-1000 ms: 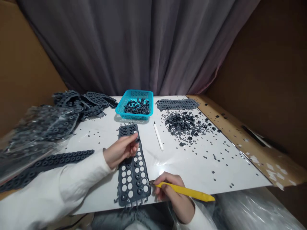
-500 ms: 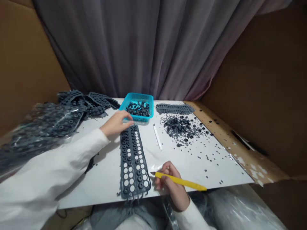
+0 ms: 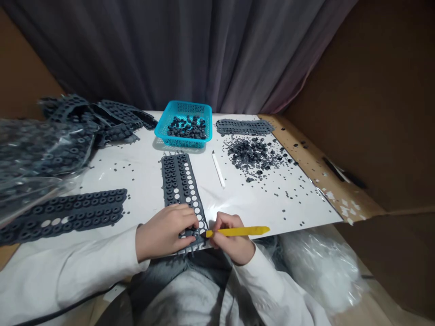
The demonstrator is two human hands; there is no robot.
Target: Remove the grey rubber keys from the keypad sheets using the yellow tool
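A dark rubber sheet (image 3: 180,181) with rows of moulded rings and round white gaps lies on the white table. My left hand (image 3: 170,226) presses on its near end, fingers curled, thumb and forefinger on either side of a ring; part of the sheet is hidden beneath. In my right hand (image 3: 233,237), pinched between thumb and fingers, is a yellow pen-shaped tool (image 3: 243,231). Its dark tip points left and meets the sheet's near right corner, close to my left fingertips. A similar white pen-shaped tool (image 3: 218,170) lies to the right of the sheet.
Behind the sheet stands a blue basket (image 3: 162,130) holding loose dark rings. A pile of small black bits (image 3: 249,151) spreads at right, before another dark strip (image 3: 244,127). More sheets (image 3: 115,117), a plastic bag (image 3: 41,149) and a ringed strip (image 3: 91,210) are at left.
My left hand has moved from beside the basket to the sheet's near end. The yellow tool's tip has come left onto the sheet. The view has shifted, revealing the strip at left.
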